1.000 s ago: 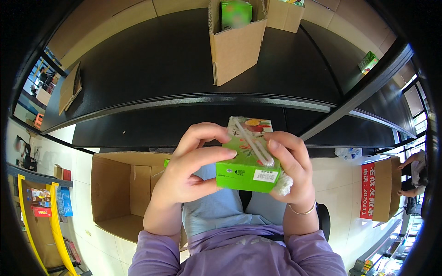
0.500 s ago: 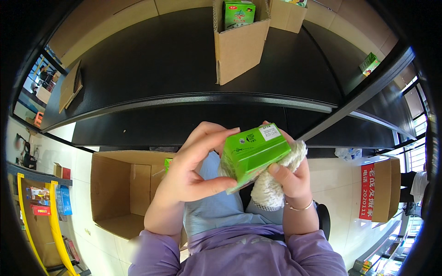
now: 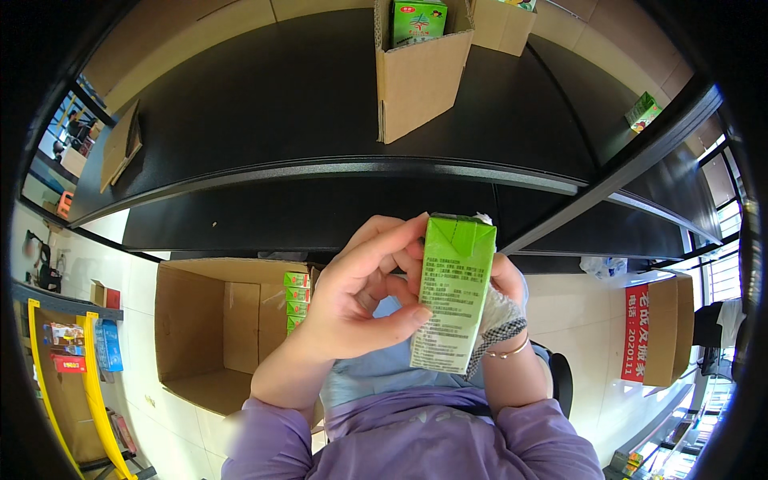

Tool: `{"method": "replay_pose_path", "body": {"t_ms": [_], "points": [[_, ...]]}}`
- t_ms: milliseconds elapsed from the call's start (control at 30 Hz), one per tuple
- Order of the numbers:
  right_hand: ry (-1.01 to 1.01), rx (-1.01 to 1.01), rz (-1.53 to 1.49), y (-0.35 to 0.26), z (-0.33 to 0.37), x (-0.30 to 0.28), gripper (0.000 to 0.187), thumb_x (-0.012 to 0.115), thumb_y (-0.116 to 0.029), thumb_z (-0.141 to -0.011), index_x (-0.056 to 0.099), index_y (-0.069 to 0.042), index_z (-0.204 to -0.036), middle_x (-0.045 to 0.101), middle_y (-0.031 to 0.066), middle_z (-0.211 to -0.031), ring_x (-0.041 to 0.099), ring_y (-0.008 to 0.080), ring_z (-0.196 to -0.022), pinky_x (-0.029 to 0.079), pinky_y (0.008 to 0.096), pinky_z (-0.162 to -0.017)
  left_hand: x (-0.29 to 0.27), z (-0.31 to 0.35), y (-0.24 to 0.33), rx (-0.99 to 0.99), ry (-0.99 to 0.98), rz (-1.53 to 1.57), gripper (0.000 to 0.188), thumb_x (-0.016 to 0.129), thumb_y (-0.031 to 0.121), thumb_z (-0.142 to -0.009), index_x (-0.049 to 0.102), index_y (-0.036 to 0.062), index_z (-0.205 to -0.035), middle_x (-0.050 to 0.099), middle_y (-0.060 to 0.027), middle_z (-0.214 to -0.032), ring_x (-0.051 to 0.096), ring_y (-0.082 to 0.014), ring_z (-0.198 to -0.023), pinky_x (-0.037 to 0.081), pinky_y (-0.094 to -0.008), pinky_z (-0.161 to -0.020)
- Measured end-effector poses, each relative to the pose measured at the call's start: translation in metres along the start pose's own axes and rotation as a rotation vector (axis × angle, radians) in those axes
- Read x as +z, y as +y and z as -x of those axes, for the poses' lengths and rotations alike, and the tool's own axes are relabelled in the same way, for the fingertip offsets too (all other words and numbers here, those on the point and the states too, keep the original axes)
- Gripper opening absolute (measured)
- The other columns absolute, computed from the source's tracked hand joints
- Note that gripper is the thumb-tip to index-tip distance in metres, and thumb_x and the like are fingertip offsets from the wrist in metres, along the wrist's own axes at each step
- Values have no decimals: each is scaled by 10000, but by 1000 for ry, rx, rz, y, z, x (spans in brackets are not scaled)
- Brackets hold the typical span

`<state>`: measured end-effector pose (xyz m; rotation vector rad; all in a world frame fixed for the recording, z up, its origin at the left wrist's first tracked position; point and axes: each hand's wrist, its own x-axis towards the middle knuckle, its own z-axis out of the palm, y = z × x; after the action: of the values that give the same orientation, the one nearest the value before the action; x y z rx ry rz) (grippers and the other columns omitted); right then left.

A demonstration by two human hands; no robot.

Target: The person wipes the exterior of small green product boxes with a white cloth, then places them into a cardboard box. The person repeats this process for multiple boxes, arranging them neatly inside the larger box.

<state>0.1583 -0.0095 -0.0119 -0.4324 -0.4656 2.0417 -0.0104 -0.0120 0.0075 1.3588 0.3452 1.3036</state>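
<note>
I hold a green drink carton (image 3: 450, 292) upright in front of me, its printed side panel facing the camera. My left hand (image 3: 356, 298) grips it from the left, thumb across the panel's lower part. My right hand (image 3: 502, 290) is mostly hidden behind the carton and also holds a white checked cloth (image 3: 494, 320) against it. A thin bracelet sits on my right wrist. Below the carton are my lilac sleeves.
An open cardboard box (image 3: 210, 330) on the floor at my left holds several green cartons (image 3: 296, 301). A dark shelf (image 3: 264, 104) ahead carries another cardboard box (image 3: 420, 76) with a green carton (image 3: 418, 20) inside. A lone green carton (image 3: 643, 110) lies far right.
I have turned the carton from lying tilted with its top toward the camera to standing upright, side panel toward me. The cloth has slipped behind it.
</note>
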Motion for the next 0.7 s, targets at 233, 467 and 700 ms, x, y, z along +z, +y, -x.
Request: {"method": "replay_pose_path", "body": {"t_ms": [233,467,700], "points": [[-123,60,-217,3,0,-5,539,491,-255,-731,452,3,-1202,560,183,-1102,589,282,-955,476,391,-841,1,1,1,9,-19,-48,717,642,-135,-663,359,8,-1306,395,-91,-1109,503,-113,-821,472,-184,-627],[23,-12,49,7,4,-3,473,491,-220,-739,491,-1,-1158,585,160,-1062,592,264,-941,476,374,-835,6,0,9,105,-39,-237,458,617,-111,-689,531,-10,-1128,374,-112,-1072,514,-125,-780,456,-214,-613],[15,20,-52,9,4,-6,450,491,-206,-736,506,-4,-1137,595,155,-1040,598,256,-920,480,364,-824,7,2,11,87,-58,-379,214,617,29,-699,655,1,-908,370,-118,-1026,470,-199,-904,407,-265,-766]]}}
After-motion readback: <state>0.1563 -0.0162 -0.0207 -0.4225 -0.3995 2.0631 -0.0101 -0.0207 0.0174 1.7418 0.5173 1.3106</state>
